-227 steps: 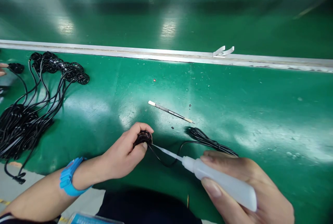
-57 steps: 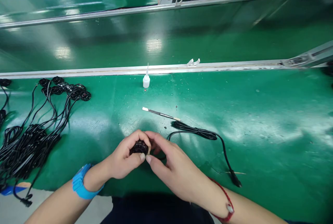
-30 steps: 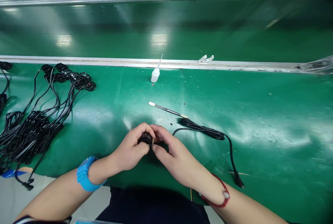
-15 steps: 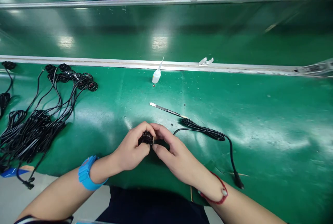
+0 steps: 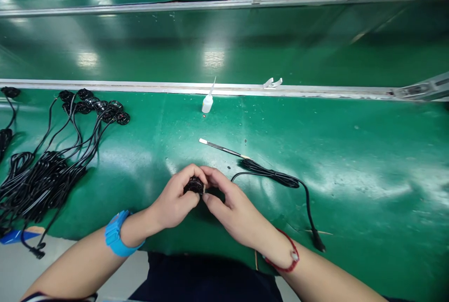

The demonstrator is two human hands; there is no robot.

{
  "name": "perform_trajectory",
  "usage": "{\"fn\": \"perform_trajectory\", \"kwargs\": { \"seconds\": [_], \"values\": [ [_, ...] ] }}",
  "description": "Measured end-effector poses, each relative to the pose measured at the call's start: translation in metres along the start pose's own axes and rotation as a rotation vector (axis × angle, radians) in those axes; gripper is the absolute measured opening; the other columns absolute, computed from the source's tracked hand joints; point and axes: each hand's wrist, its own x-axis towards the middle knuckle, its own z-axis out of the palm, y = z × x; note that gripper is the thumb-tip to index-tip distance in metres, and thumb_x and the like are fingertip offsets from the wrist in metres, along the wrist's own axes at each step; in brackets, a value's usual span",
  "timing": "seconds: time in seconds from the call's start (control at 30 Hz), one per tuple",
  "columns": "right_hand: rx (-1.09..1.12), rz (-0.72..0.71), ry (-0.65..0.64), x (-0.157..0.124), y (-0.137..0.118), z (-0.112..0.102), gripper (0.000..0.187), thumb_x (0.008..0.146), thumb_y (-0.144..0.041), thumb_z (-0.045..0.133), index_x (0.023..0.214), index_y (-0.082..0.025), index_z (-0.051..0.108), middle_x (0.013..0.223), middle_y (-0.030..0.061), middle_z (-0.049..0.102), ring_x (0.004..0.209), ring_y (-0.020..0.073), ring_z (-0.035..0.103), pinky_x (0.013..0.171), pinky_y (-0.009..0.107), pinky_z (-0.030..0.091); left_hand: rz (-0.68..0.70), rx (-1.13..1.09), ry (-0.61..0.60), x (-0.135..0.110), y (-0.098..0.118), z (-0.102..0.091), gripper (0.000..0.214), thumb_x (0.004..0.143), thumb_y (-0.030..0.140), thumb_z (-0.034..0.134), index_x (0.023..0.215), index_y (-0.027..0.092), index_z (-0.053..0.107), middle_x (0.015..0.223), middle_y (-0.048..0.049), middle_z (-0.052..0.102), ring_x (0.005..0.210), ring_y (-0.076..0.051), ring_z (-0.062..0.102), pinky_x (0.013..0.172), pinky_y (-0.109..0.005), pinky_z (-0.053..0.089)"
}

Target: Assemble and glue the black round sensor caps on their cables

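Round black part [image 5: 194, 185]: located between the two hands, above the green table [image 5: 351, 152], near the table's front edge. The left hand [image 5: 174, 201] grips the part, with the forefinger curled over its far side and the thumb along its near side. The right hand [image 5: 233, 204] meets the part at its right edge, thumb and fingertips drawn together there; whether they pinch the part itself or a small piece at its edge cannot be told.

A black cable [image 5: 271, 175] emerges from behind the right hand, runs into a tied bundle on the table and ends to the right in a plug [image 5: 318, 242]. A thin tool [image 5: 224, 148] lies beyond the hands, its white end to the left and its other end at the bundle; contact cannot be determined. A white bottle [image 5: 207, 104] stands upright farther back, nozzle up, near the white rail [image 5: 147, 88]. A white clip [image 5: 272, 83] is mounted on the rail, to the right of the bottle. At left, well apart from the hands, lies a pile of black cables [image 5: 49, 176] with round black heads [image 5: 105, 108] grouped at its far end.
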Motion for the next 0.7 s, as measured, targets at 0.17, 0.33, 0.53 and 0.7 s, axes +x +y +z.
{"fn": "perform_trajectory", "kwargs": {
  "seconds": [0.17,0.33,0.53,0.7],
  "values": [
    [0.044,0.043,-0.029,0.001,-0.0001,-0.0022,0.038,0.086,-0.014,0.045,0.122,-0.02,0.051,0.112,0.0045,0.062,0.102,0.0181,0.058,0.09,0.035,0.045,-0.027,-0.057,-0.009,0.0027,0.0017,-0.0001,0.02,0.061,0.014,0.044,0.08,0.019,0.05,0.072,0.002,0.047,0.067,-0.014,0.04,0.061,-0.028,0.032],
    [0.119,0.109,-0.09,0.0025,-0.0007,-0.0059,0.035,0.088,-0.016,0.045,0.122,-0.021,0.051,0.112,0.0039,0.062,0.103,0.0185,0.057,0.09,0.035,0.044,-0.102,-0.129,-0.012,0.0051,0.0053,0.0,0.021,0.06,0.015,0.043,0.079,0.019,0.049,0.065,0.0042,0.045,0.059,-0.012,0.038,0.056,-0.026,0.03],
    [0.149,0.115,-0.08,0.0034,0.0009,-0.0039,0.036,0.086,-0.015,0.047,0.12,-0.022,0.052,0.111,0.0032,0.061,0.101,0.0182,0.057,0.089,0.034,0.044,-0.101,-0.096,0.007,0.0038,0.0068,0.0003,0.021,0.059,0.013,0.042,0.078,0.019,0.049,0.066,0.0038,0.046,0.061,-0.013,0.039,0.057,-0.026,0.03],
    [0.166,0.064,-0.049,0.0037,0.0022,-0.0017,0.038,0.083,-0.013,0.047,0.119,-0.023,0.053,0.111,0.0021,0.061,0.1,0.0175,0.056,0.09,0.033,0.043,-0.03,0.008,0.047,0.0013,0.007,0.0026,0.018,0.062,0.013,0.041,0.077,0.018,0.049,0.072,0.002,0.048,0.068,-0.014,0.041,0.061,-0.028,0.033]
  ]
}}
